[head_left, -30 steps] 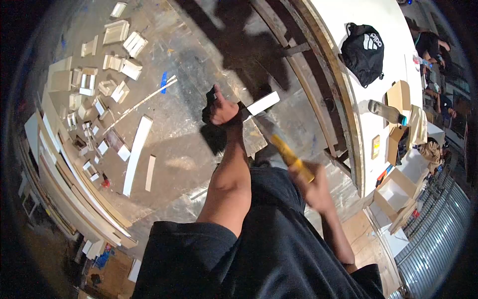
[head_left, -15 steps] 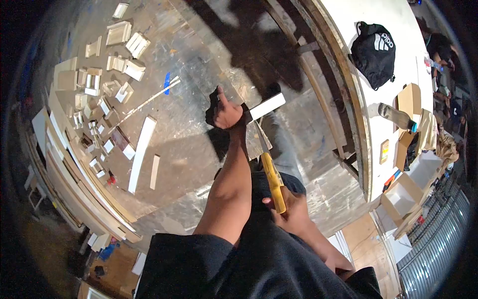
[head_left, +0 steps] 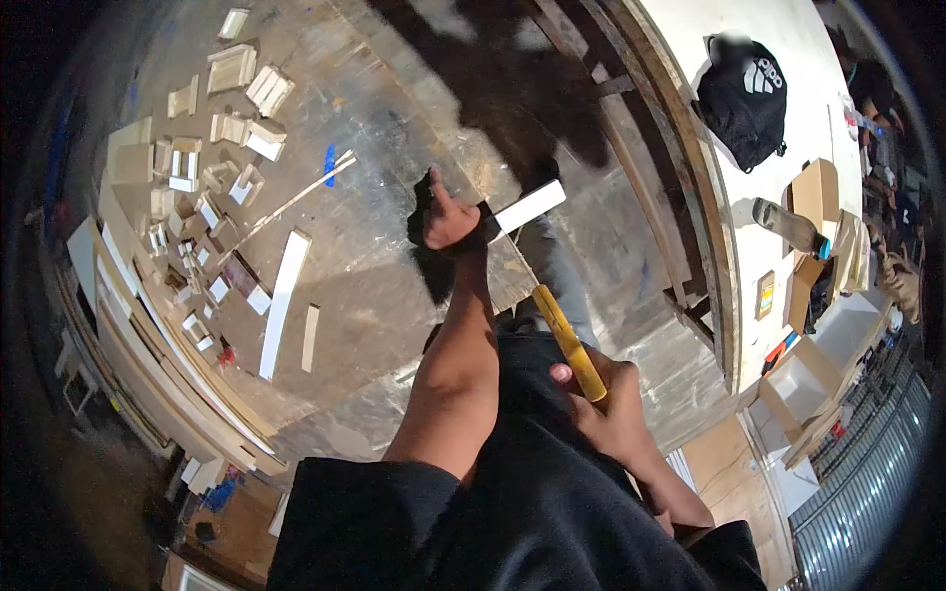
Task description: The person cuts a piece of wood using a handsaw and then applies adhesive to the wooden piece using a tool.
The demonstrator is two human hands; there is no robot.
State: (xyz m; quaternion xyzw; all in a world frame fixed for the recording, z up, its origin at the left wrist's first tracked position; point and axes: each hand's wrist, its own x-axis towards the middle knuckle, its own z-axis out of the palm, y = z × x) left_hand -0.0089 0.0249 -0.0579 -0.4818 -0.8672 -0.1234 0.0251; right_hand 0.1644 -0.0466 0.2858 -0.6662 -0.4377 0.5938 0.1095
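My left hand rests at the near end of a white wood strip and holds it down, one finger stretched out; the strip's end under the hand and wrist is hidden. In my right hand is the yellow handle of a handsaw. Its thin blade, seen nearly edge-on, runs up to the strip's edge just right of my left wrist. Whether the teeth touch the wood I cannot tell.
Several small wooden pieces lie at the left, beside a long white board and a short strip. Long planks are stacked at the left edge. At right, a white surface bears a black bag, a bottle and cardboard boxes.
My right hand and the saw handle have moved right and slightly up, and the saw's angle has turned. My left hand and the strip stay nearly in place.
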